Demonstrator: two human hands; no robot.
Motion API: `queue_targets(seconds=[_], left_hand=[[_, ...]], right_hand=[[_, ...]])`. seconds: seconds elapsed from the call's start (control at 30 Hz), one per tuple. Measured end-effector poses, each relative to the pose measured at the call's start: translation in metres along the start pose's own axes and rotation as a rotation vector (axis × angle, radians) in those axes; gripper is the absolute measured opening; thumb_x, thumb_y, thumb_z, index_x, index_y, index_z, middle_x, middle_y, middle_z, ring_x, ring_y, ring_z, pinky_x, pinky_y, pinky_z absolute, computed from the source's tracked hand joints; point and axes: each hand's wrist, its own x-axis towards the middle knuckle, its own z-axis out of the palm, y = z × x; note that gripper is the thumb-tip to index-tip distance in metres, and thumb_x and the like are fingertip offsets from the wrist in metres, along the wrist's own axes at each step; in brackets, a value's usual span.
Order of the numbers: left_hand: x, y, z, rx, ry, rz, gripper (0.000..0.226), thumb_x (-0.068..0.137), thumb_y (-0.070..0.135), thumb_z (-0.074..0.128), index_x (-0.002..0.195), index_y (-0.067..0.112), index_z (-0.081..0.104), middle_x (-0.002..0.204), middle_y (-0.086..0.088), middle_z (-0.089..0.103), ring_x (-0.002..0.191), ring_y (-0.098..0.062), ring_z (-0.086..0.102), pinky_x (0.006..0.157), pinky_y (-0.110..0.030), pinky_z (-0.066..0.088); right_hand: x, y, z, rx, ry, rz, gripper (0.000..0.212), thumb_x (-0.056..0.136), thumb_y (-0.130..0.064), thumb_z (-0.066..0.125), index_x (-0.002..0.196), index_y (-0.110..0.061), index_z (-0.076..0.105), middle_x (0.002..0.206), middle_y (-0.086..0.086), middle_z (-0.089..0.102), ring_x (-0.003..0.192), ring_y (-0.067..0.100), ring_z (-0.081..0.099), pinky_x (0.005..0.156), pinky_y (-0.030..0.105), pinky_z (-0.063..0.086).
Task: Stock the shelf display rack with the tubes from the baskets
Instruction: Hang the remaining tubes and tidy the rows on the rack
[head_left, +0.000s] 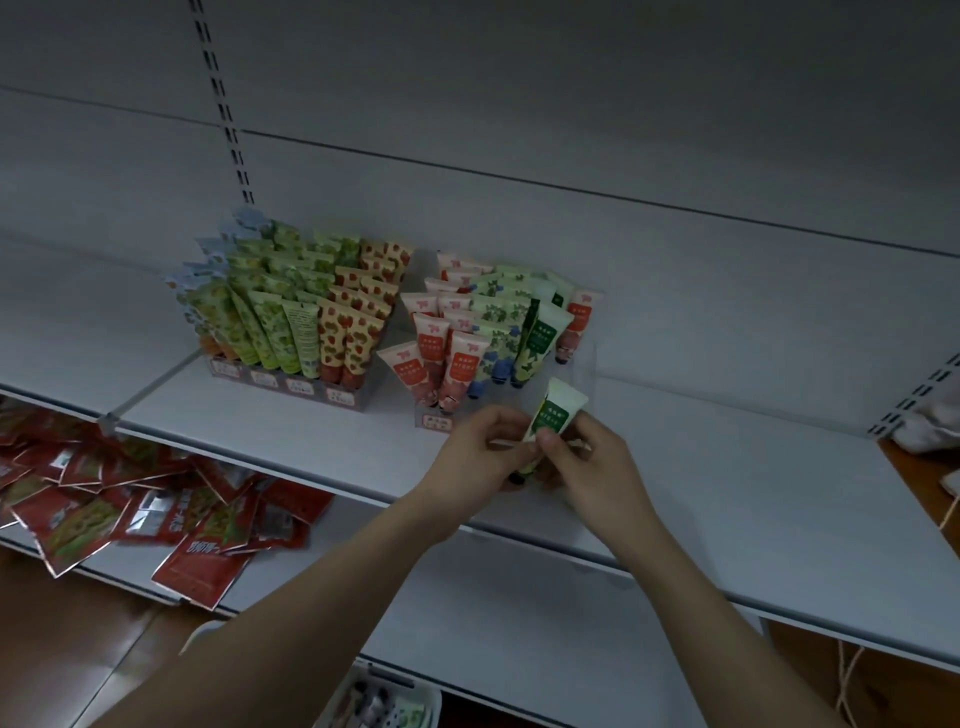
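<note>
Shelf (675, 467): painted metal, smooth, matt pale grey. Back panel (519, 104) the same finish, with slotted metal uprights (228, 104). Tube (553, 410) held in both hands: soft plastic, smooth, slight sheen, green printed label. Tubes in the display rack (447, 421): like plastic; the rack's front looks like printed card. Red packets (202, 566) below: glossy foil-like film, crinkled. Basket (384, 696): white plastic. Floor (52, 649): wood-look, smooth brown.

The setting was a retail shop. White metal gondola shelving (675, 467) with slotted uprights (228, 119) lined the wall. Two display racks (291, 384) of printed cosmetic tubes (332, 332) stood in rows on one shelf. Red snack packets (156, 509) lay heaped on the shelf below.
</note>
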Motion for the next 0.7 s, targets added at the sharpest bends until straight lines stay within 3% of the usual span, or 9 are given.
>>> queue_targets(seconds=[0.1,0.27,0.37,0.47,0.6,0.7], left_hand=[[-0.001,-0.005,0.005,-0.015,-0.008,-0.013,0.018,0.090,0.012,0.068,0.106,0.015,0.062,0.101,-0.004,0.069,0.094,-0.020,0.068,0.079,-0.036,0.057],[-0.001,-0.008,0.005,-0.019,-0.014,-0.025,0.026,0.087,-0.002,0.066,0.107,0.015,0.062,0.106,-0.007,0.066,0.093,-0.020,0.066,0.082,-0.037,0.054],[-0.001,-0.011,0.000,0.017,-0.007,-0.023,0.032,0.085,-0.008,0.062,0.106,0.016,0.063,0.110,-0.008,0.066,0.095,-0.022,0.065,0.078,-0.033,0.053],[-0.003,-0.011,-0.002,0.105,-0.022,0.011,0.030,0.086,-0.006,0.063,0.107,0.015,0.065,0.112,-0.005,0.068,0.098,-0.020,0.066,0.075,-0.023,0.053],[-0.001,-0.007,0.004,0.397,-0.035,0.138,0.039,0.084,-0.003,0.065,0.117,0.016,0.064,0.109,0.003,0.066,0.101,-0.011,0.062,0.085,-0.018,0.050],[0.002,-0.004,0.008,0.513,-0.077,0.214,0.053,0.083,-0.001,0.064,0.131,0.021,0.056,0.115,0.004,0.065,0.111,-0.007,0.057,0.089,-0.021,0.049]], right_hand=[[0.001,0.005,-0.001,-0.044,-0.008,0.020,0.011,0.095,-0.014,0.060,0.104,-0.016,0.067,0.090,0.001,0.072,0.072,0.006,0.066,0.063,0.021,0.052],[0.002,-0.002,-0.007,-0.034,0.046,0.001,0.009,0.096,-0.014,0.059,0.100,-0.013,0.067,0.085,-0.001,0.071,0.067,0.003,0.064,0.061,0.019,0.051],[0.002,-0.007,-0.014,-0.003,0.147,0.014,0.010,0.097,-0.019,0.057,0.091,-0.021,0.064,0.084,-0.002,0.070,0.073,0.008,0.066,0.068,0.028,0.055],[0.003,-0.013,-0.021,0.001,0.175,0.031,0.011,0.097,-0.021,0.056,0.090,-0.019,0.064,0.082,0.002,0.069,0.073,0.016,0.066,0.070,0.037,0.056],[0.009,-0.021,-0.029,-0.033,0.185,0.000,0.015,0.097,-0.022,0.056,0.084,-0.017,0.062,0.080,0.005,0.068,0.065,0.015,0.064,0.055,0.021,0.049],[0.023,-0.027,-0.036,-0.094,0.212,-0.040,0.020,0.097,-0.024,0.057,0.078,-0.017,0.059,0.077,0.003,0.067,0.067,0.017,0.066,0.058,0.021,0.051]])
